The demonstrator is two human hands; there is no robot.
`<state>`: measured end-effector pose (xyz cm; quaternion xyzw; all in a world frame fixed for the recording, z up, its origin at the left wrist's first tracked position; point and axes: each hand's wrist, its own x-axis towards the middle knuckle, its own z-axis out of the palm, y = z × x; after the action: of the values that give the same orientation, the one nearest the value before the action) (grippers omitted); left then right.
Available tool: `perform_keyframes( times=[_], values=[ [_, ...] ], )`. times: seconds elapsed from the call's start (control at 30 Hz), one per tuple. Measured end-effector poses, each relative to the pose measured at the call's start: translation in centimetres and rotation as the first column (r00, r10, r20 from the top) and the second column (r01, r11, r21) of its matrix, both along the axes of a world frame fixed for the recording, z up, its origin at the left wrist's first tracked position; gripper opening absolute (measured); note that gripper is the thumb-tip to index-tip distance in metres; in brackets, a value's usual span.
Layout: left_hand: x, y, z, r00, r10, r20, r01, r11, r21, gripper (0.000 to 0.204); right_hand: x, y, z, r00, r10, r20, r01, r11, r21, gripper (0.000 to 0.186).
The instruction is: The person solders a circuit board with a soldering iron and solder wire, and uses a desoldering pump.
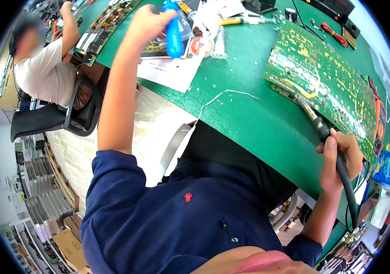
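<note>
My right hand (341, 157) is closed round the black grip of a soldering iron (316, 119). The iron's tip points up and left, at the near edge of a large green circuit board (327, 80); whether it touches cannot be told. At the upper left, my left hand (147, 25) grips a blue solder sucker (173, 36), held roughly upright. It hangs over papers and dark items on the green bench, well away from the board. Part of the sucker's top is cut off by the frame edge.
An amber syringe (245, 21), a clear syringe barrel (220, 43) and a round red-rimmed tin (201, 45) lie between hand and board. A thin pale wire (222, 92) trails over the bench edge. Another person (44, 68) sits at the left beside a populated board (108, 27).
</note>
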<state>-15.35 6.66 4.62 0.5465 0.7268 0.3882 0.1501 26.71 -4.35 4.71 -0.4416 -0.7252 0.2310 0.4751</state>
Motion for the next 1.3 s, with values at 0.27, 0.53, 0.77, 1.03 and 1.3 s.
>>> perform_keyframes(
  times=[0.27,0.53,0.77,1.03,1.3],
  values=[
    [-1.2,-4.1,2.2,0.536,-0.374,0.757,0.213,0.928,0.307,0.038,0.0,0.0,0.2,1.0,0.014,-0.009,-0.014,0.999,-0.029,0.001],
    [8.9,-6.3,4.4,0.104,-0.732,0.673,0.326,0.665,0.672,0.037,0.3,-0.1,0.0,1.0,0.022,-0.008,-0.022,1.0,-0.017,0.004],
    [13.3,-5.0,3.2,0.014,-0.868,0.496,0.294,0.477,0.828,0.028,0.1,0.1,0.0,0.999,0.001,-0.038,-0.002,0.999,-0.036,0.004],
    [15.5,-4.9,2.9,0.351,-0.845,0.405,0.244,0.5,0.831,0.015,0.2,0.2,-0.3,0.998,-0.005,-0.06,0.004,1.0,-0.016,0.003],
    [19.7,-5.2,2.4,0.242,-0.824,0.512,0.022,0.532,0.847,0.016,0.1,0.2,-0.1,0.999,-0.029,-0.034,0.029,1.0,-0.006,0.004]
  ],
)
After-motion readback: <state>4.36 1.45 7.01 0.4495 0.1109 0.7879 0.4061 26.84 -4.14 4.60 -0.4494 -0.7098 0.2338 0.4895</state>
